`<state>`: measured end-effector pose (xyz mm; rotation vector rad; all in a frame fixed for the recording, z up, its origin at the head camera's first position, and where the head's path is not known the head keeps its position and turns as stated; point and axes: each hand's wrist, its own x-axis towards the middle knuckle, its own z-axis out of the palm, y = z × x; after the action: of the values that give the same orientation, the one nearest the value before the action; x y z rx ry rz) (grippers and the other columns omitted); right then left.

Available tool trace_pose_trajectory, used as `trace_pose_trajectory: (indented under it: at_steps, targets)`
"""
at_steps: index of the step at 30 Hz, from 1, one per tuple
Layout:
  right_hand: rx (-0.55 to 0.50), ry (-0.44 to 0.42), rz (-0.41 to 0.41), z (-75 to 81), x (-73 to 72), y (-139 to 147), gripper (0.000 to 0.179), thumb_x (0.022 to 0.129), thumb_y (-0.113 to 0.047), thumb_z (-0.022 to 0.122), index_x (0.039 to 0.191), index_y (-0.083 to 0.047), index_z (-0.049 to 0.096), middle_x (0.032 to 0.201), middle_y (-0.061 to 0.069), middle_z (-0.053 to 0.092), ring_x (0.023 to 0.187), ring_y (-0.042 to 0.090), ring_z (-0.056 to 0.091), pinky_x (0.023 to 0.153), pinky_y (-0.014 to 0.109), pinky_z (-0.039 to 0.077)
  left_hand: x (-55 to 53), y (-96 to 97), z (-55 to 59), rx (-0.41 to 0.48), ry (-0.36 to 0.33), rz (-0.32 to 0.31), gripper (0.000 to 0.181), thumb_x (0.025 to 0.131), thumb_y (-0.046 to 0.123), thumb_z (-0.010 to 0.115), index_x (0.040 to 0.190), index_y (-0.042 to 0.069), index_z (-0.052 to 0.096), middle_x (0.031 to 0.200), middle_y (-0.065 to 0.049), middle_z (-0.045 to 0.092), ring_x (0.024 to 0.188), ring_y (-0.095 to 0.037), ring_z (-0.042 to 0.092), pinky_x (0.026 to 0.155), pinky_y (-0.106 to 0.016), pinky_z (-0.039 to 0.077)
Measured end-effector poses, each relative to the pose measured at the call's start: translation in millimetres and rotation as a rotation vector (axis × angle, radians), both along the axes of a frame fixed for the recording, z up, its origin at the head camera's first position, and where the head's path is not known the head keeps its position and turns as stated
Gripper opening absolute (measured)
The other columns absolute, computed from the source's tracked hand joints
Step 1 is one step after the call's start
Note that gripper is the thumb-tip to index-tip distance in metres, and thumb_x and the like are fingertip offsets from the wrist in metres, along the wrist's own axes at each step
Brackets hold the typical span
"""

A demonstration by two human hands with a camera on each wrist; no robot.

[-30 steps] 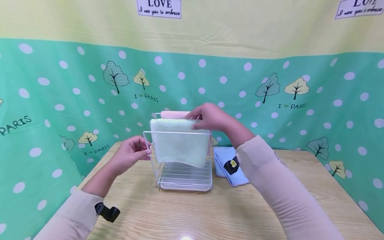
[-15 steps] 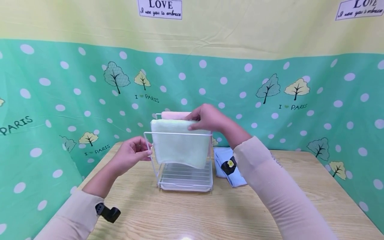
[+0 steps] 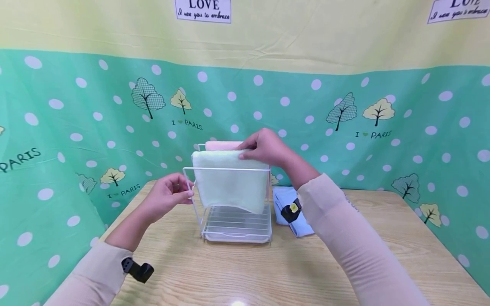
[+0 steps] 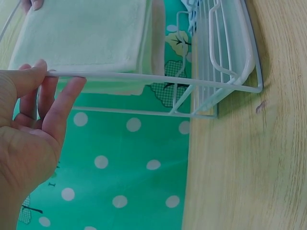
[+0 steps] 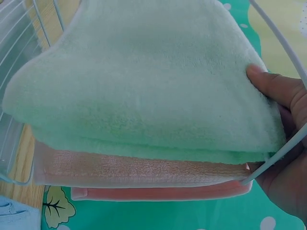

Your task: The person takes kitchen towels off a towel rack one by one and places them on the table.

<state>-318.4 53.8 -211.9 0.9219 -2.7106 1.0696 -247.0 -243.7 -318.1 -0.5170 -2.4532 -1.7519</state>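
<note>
A white wire rack stands on the table with a folded pale green towel draped in its upper part. My right hand pinches the top edge of that towel near its right end, thumb in front and the other fingers behind. At the rack's left side, my left hand holds the upright wire between thumb and fingers, as the left wrist view also shows. Behind the green towel hang a tan towel and a pink towel; my right hand hides part of the pink one.
A white tray lies at the bottom of the rack. To its right, a folded light blue cloth rests on the wooden table, partly behind my right wrist camera. A patterned green curtain closes off the back and sides.
My right thumb has shifted slightly left and up along the green towel's top edge, and the right sleeve has drifted left. The left hand and the rack stay put.
</note>
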Motion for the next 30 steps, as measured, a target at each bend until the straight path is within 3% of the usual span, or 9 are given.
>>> trace_pose_trajectory:
  at_steps: [8, 19, 24, 30]
  targets:
    - [-0.1, 0.088, -0.038, 12.2, 3.1, 4.0, 0.016, 0.083, -0.016, 0.079, 0.099, -0.012, 0.079, 0.092, 0.002, 0.074, 0.081, 0.013, 0.067, 0.067, 0.028, 0.057, -2.7, 0.1, 1.3, 0.006, 0.005, -0.009, 0.019, 0.089, 0.0, 0.068, 0.099, -0.005, 0.052, 0.103, -0.025, 0.057, 0.082, -0.026, 0.062, 0.076, -0.041, 0.061]
    - [-0.257, 0.051, -0.062, 21.4, 8.5, 15.2, 0.015, 0.085, -0.015, 0.078, 0.099, -0.011, 0.078, 0.093, 0.004, 0.073, 0.079, 0.019, 0.064, 0.063, 0.03, 0.058, -1.7, 0.0, -0.2, 0.007, 0.007, -0.005, 0.018, 0.089, -0.002, 0.068, 0.097, -0.006, 0.052, 0.102, -0.025, 0.059, 0.08, -0.025, 0.063, 0.075, -0.04, 0.061]
    - [-0.316, -0.01, -0.092, 22.2, 10.9, 21.0, 0.016, 0.087, -0.017, 0.076, 0.101, -0.01, 0.076, 0.094, 0.005, 0.071, 0.079, 0.023, 0.063, 0.064, 0.031, 0.059, -0.6, 0.1, -0.3, 0.008, 0.01, -0.008, 0.018, 0.089, -0.002, 0.068, 0.096, -0.006, 0.052, 0.101, -0.026, 0.059, 0.08, -0.025, 0.063, 0.075, -0.04, 0.061]
    - [-0.381, -0.03, -0.108, 24.8, 13.9, 27.3, 0.016, 0.088, -0.012, 0.073, 0.103, -0.005, 0.072, 0.096, 0.01, 0.067, 0.079, 0.025, 0.061, 0.061, 0.03, 0.059, -3.0, -0.7, -1.8, 0.019, 0.014, -0.007, 0.018, 0.088, -0.004, 0.068, 0.095, -0.007, 0.051, 0.098, -0.021, 0.06, 0.079, -0.024, 0.063, 0.074, -0.04, 0.061]
